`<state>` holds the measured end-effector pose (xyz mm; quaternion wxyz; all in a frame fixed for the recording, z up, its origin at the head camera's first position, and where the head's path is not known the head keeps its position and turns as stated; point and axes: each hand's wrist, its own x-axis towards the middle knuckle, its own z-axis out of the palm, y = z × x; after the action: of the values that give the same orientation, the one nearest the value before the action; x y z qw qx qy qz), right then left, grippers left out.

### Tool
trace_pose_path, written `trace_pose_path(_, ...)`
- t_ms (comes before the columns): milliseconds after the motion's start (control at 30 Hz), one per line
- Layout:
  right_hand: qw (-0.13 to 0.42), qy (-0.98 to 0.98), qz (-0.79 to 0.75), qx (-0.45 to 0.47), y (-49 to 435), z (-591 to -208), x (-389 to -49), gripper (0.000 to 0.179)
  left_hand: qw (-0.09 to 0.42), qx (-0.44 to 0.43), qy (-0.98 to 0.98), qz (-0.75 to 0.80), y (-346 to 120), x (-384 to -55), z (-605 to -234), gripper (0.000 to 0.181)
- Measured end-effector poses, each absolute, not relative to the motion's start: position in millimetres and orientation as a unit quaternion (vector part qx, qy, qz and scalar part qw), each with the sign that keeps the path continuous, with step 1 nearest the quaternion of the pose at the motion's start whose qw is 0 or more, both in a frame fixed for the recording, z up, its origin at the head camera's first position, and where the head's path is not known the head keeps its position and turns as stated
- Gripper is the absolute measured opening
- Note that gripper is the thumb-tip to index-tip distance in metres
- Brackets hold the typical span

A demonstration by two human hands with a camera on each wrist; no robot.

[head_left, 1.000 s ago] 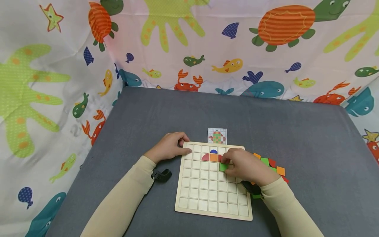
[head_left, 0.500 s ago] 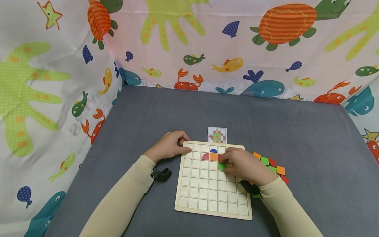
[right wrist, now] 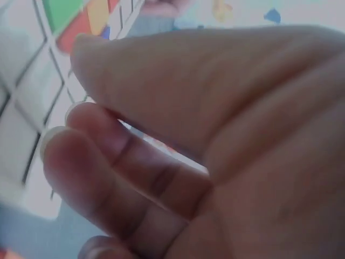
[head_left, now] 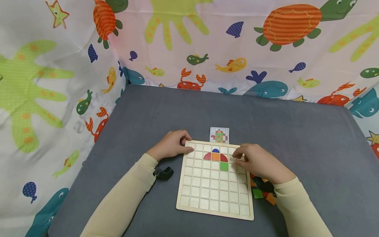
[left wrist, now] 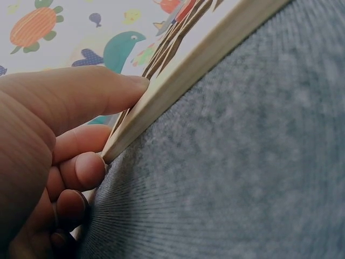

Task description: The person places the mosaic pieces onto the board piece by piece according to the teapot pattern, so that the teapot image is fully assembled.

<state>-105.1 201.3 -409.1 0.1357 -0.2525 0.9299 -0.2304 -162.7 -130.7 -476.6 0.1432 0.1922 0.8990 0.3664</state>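
Presently, your left hand [head_left: 170, 144] pinches the gridded board [head_left: 204, 195] at its far left corner, thumb on the top face, fingers curled at the edge. Your right hand [head_left: 263, 161] is over the board's far right part, thumb and loosely bent fingertips slightly apart with nothing between them; whether they touch the board, you cannot tell. The board lies on the grey worktop [head_left: 148, 112]. Toward its far side, an orange square [head_left: 215, 156] sits between two curved red pieces [head_left: 207, 156], a blue half-round [head_left: 215, 150] just beyond it and a green square [head_left: 224, 166] just nearer than the right red piece. Loose coloured pieces [head_left: 257, 193] lie beside the board's right edge, a patterned card [head_left: 219, 134] at its far edge.
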Motion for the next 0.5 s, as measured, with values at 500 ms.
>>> trace_pose_path(500,0.146,0.951,-0.223,-0.159,270,-415,-99,0.020,0.140,0.191,0.899,0.369,-131,-163,-477,0.027)
